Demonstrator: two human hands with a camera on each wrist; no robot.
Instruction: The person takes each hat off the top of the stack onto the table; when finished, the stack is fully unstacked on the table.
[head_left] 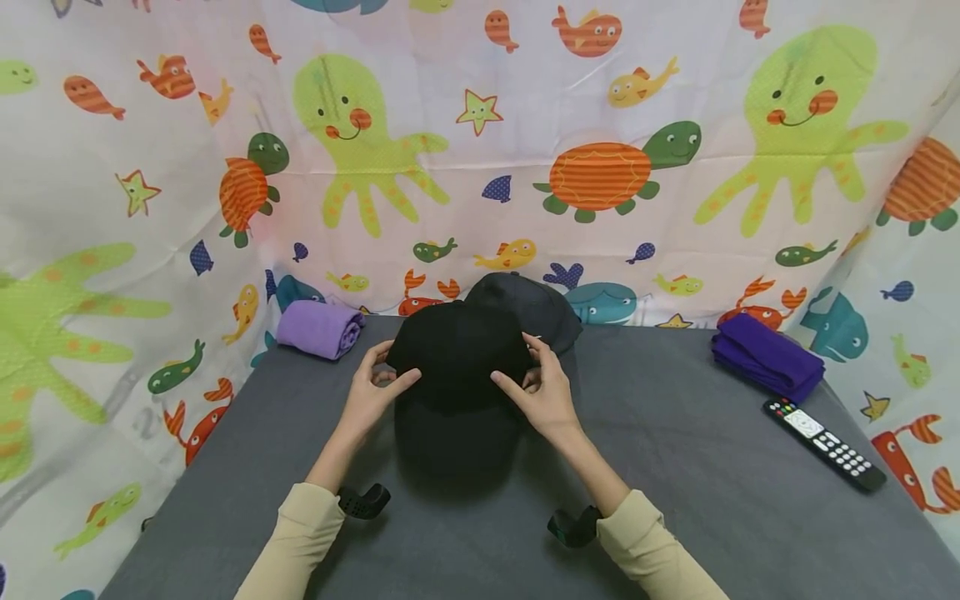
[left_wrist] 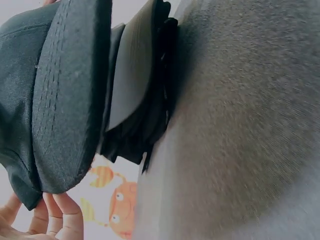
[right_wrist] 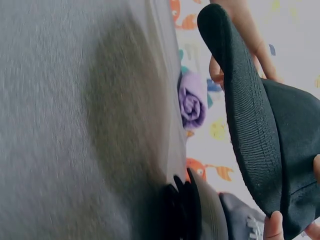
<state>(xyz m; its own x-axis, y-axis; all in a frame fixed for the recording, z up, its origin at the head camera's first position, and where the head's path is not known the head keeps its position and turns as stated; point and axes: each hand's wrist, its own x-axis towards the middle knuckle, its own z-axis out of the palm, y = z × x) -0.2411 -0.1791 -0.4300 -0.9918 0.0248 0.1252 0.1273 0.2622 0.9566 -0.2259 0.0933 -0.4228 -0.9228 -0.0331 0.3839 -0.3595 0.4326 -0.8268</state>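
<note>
A black baseball cap [head_left: 459, 358] is held up off the table, its brim towards me. My left hand [head_left: 375, 385] pinches its left side, thumb in front and fingers behind. On the opposite side my right hand [head_left: 546, 400] pinches it the same way. The left wrist view shows the stitched brim [left_wrist: 67, 100] side-on; in the right wrist view the cap [right_wrist: 255, 135] is clear of the table. Behind it, against the backdrop, sits another dark cap [head_left: 528, 302], partly hidden. From the side, several layered dark brims [left_wrist: 135, 70] show there.
On the grey table [head_left: 660, 467], a rolled lavender cloth [head_left: 318, 328] lies at the back left. A folded dark purple cloth [head_left: 767, 354] and a black remote control [head_left: 825, 443] lie on the right. A sea-animal curtain [head_left: 465, 167] encloses the back and sides.
</note>
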